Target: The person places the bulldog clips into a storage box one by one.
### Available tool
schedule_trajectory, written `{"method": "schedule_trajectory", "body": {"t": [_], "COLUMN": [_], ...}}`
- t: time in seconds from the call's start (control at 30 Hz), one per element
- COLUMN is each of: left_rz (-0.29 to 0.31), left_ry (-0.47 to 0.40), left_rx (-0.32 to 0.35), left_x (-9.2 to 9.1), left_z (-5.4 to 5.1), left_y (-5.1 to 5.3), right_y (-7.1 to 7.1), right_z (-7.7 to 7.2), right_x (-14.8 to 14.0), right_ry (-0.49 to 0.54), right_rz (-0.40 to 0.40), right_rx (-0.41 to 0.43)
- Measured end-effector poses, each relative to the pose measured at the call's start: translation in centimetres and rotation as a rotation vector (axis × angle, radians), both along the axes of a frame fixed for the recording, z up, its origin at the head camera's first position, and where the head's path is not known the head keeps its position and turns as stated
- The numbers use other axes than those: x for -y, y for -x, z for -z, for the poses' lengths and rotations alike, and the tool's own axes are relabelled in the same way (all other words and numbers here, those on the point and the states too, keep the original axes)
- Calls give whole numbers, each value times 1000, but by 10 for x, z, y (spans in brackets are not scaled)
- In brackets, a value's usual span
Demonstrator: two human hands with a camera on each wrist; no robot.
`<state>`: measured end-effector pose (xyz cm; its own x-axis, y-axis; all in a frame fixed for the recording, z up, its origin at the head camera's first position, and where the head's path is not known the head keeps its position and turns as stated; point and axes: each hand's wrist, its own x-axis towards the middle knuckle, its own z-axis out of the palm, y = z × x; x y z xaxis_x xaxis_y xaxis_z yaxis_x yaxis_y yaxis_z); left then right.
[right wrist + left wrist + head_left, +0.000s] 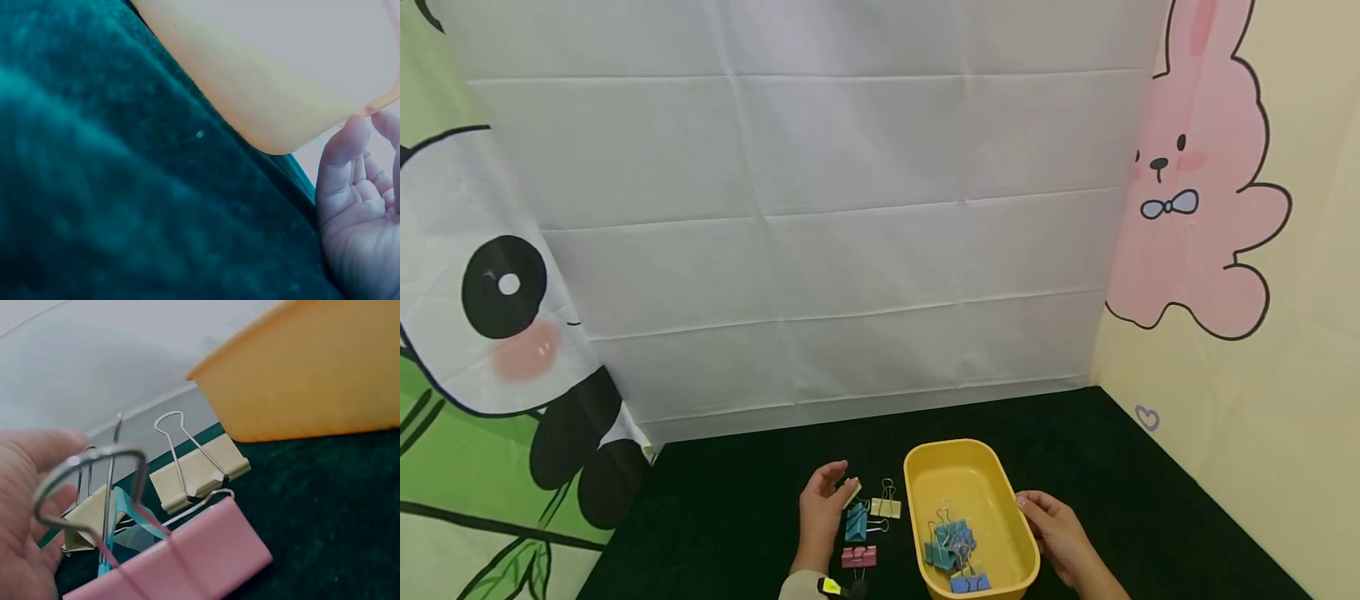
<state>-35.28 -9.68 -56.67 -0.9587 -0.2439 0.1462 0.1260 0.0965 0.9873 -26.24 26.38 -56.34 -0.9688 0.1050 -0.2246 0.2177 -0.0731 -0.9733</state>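
Note:
My left hand (822, 510) is beside a pale yellow binder clip (852, 493), thumb and fingers spread apart; whether they touch it is unclear. Close by stand another pale yellow binder clip (200, 472), a teal binder clip (856, 523) and a pink binder clip (859, 557). In the left wrist view the pink clip's wire handle partly covers the yellow clip near the fingers. A yellow plastic bin (917, 500) holds several teal and blue clips (951, 546) at its near end. My right hand (362, 206) pinches the bin's right rim between thumb and index finger.
Dark green cloth (730, 508) covers the table. A white sheet (865, 267) hangs behind it. Printed cloths with a panda (505, 283) and a pink rabbit (1202, 208) flank the left and right sides.

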Motion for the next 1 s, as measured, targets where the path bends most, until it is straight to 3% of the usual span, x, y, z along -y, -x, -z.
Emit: {"method": "schedule_trajectory", "body": {"t": [0.23,0.37,0.57,0.83,1.0], "left_rz": [40,24,-59,-150,-185], "left_ry": [97,123,87,-27,-49], "left_rx": [22,11,1,16,24], "left_x": [3,2,1,5,5], "left_z": [0,1,5,2,1], "left_y": [-3,-3,1,2,1], "right_y": [-1,-1,-2,-1,-1], "right_z": [2,2,0,1,1], "right_x": [0,0,0,0,-2], "right_ry": [-2,-3,-11,-19,-6], "right_rz": [-12,-5,11,7,-10], "right_rx": [-1,0,-9,-7,-14]}}
